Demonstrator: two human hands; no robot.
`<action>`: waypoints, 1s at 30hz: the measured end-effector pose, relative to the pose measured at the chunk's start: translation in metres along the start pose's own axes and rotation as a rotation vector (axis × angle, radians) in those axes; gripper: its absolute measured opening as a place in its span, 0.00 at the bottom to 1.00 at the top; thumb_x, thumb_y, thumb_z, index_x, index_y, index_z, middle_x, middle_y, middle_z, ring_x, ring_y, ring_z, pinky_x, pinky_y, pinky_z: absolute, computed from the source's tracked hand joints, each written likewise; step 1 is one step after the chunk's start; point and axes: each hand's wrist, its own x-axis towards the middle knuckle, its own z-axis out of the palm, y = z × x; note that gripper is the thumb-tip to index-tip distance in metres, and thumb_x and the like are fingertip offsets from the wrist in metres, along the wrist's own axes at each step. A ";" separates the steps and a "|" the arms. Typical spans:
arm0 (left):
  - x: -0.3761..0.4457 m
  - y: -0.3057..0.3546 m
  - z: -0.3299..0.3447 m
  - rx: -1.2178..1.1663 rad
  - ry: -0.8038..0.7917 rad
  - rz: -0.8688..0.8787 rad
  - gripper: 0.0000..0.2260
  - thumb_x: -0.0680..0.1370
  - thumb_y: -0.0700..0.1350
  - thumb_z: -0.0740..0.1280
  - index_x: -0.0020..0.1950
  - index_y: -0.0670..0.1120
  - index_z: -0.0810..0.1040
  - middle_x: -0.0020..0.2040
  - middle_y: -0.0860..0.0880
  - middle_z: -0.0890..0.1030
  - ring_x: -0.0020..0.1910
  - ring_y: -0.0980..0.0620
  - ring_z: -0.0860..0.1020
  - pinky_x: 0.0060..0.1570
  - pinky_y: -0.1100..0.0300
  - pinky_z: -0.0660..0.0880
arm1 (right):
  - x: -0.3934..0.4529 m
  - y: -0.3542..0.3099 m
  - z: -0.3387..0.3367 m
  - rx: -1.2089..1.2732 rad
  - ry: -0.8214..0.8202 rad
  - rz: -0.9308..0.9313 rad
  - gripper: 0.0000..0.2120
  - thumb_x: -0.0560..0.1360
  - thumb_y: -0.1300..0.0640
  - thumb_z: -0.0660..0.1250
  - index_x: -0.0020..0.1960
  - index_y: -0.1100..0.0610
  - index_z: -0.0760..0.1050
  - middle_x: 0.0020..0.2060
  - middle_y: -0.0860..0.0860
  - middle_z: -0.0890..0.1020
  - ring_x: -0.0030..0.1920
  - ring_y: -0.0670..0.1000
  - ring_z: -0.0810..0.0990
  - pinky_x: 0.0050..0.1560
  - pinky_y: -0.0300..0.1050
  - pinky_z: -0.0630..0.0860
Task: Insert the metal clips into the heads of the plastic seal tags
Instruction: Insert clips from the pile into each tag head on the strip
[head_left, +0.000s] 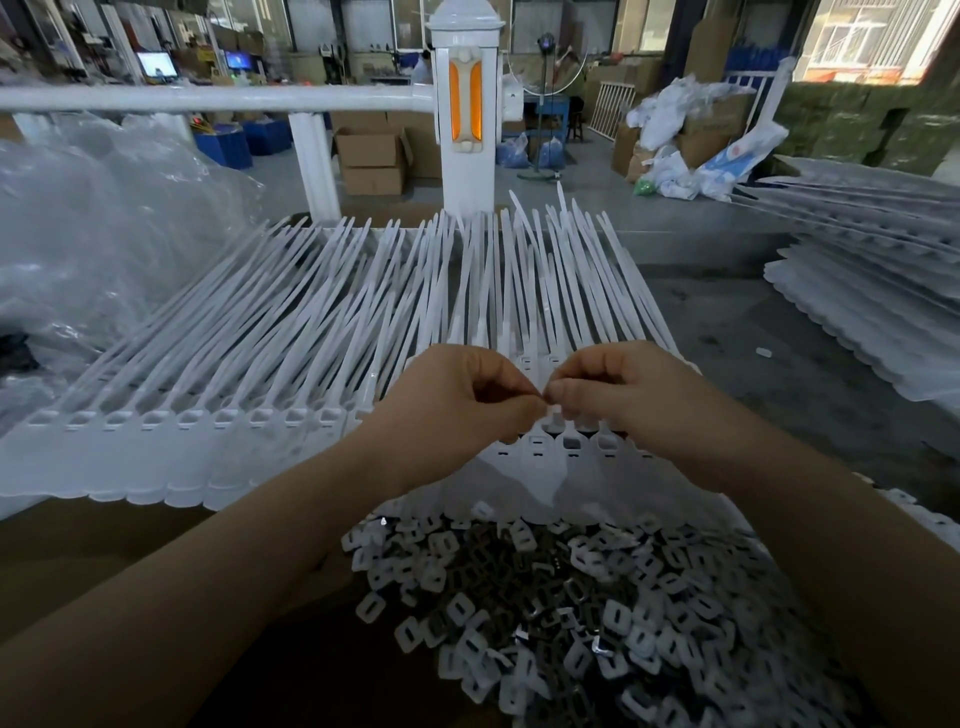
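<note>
Workshop bench: seal tags (322, 332) lie in a row, clip pile (571, 597) at its near edge. Left hand (457, 405) and right hand (623, 400), fingers curled, meet fingertip to fingertip over the tag heads (571, 444), probably pinching a clip too small to see; next, seat it.

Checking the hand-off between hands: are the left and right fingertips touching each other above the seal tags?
Touching. The head view shows the left hand and right hand meeting fingertip to fingertip above the seal tags, no gap visible.

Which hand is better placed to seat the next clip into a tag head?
Probably right: the right hand has pinched fingertips directly above the open tag heads; the left hand sits beside them.
</note>
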 end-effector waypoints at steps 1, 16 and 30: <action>0.002 0.000 0.003 -0.007 -0.011 -0.032 0.03 0.74 0.46 0.73 0.40 0.52 0.84 0.36 0.52 0.84 0.36 0.52 0.82 0.39 0.59 0.80 | 0.002 0.002 0.001 0.006 0.067 0.009 0.05 0.76 0.53 0.68 0.42 0.49 0.81 0.32 0.40 0.82 0.29 0.36 0.77 0.26 0.27 0.68; 0.020 0.005 0.033 0.237 -0.066 -0.220 0.05 0.75 0.52 0.72 0.43 0.52 0.85 0.39 0.53 0.84 0.40 0.55 0.82 0.42 0.56 0.81 | 0.011 0.014 0.004 0.124 0.292 0.083 0.04 0.77 0.53 0.67 0.45 0.50 0.80 0.35 0.45 0.80 0.29 0.38 0.74 0.34 0.38 0.70; 0.031 0.013 0.033 0.316 -0.198 -0.321 0.05 0.73 0.52 0.73 0.40 0.52 0.81 0.41 0.53 0.83 0.46 0.51 0.81 0.55 0.50 0.77 | 0.011 0.013 0.004 0.093 0.271 0.081 0.05 0.78 0.52 0.66 0.46 0.51 0.80 0.36 0.46 0.81 0.30 0.43 0.74 0.28 0.34 0.72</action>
